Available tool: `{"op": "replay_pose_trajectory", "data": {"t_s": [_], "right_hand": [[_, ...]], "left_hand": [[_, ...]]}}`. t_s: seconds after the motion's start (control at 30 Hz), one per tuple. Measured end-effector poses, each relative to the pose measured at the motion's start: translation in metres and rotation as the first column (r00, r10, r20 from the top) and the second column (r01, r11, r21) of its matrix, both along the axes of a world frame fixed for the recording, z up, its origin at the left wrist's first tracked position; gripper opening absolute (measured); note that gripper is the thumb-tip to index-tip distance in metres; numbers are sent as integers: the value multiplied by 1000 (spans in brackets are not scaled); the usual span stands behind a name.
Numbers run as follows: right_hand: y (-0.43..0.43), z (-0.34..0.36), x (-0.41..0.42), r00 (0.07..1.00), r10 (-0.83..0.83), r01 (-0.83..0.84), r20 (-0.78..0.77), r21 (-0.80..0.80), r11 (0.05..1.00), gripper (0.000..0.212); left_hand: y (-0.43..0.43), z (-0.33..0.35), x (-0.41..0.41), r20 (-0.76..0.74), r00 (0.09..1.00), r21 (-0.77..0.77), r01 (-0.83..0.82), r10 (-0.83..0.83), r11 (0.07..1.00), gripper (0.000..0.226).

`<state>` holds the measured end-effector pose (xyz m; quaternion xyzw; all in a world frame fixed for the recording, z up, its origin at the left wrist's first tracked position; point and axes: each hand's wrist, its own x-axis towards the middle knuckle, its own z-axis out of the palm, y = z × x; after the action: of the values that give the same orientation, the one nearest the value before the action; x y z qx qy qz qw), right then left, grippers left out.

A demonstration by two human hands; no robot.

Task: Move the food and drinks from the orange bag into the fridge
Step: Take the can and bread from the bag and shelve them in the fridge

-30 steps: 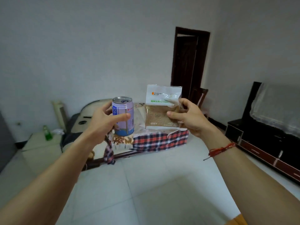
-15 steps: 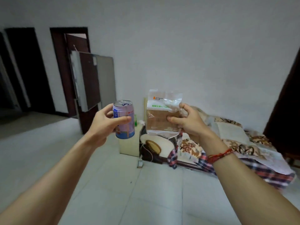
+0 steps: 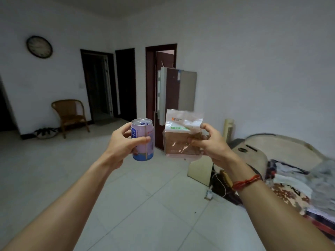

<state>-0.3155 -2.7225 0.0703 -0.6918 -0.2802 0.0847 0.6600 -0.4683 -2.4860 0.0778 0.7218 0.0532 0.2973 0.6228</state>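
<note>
clear plastic on the bread packet [image 3: 181, 134] smears its print and i can't read it. the packet covers the lower part of the fridge [image 3: 176, 91], whose inside i can't see. my left hand [image 3: 123, 142] wraps the purple can [image 3: 142, 140] upright. my right hand [image 3: 212, 142] pinches the packet's side. both are raised, just apart. a wicker chair [image 3: 69, 115] is far left and a bed [image 3: 290, 169] is at right.

Tiled floor [image 3: 145, 196] open straight ahead to the fridge [image 3: 188, 91]; its door is swung open (interior not visible). Right side blocked by bed [image 3: 272, 153] and low cabinet [image 3: 199, 169]. Wicker chair [image 3: 70, 115] far left, well apart from that lane.
</note>
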Motion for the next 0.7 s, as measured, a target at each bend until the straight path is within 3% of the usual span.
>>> {"op": "replay_pose_trajectory", "data": {"t_s": [0.3, 0.5, 0.7], "right_hand": [[66, -7, -1, 997, 58, -55, -56, 40, 998, 55], [104, -11, 1, 998, 66, -66, 12, -1, 998, 45], [141, -19, 13, 997, 79, -79, 4, -20, 997, 48]], "left_hand": [[54, -8, -15, 3, 999, 14, -52, 52, 999, 42], [91, -12, -16, -7, 999, 20, -48, 48, 999, 45], [126, -21, -9, -25, 997, 27, -78, 78, 997, 44]]}}
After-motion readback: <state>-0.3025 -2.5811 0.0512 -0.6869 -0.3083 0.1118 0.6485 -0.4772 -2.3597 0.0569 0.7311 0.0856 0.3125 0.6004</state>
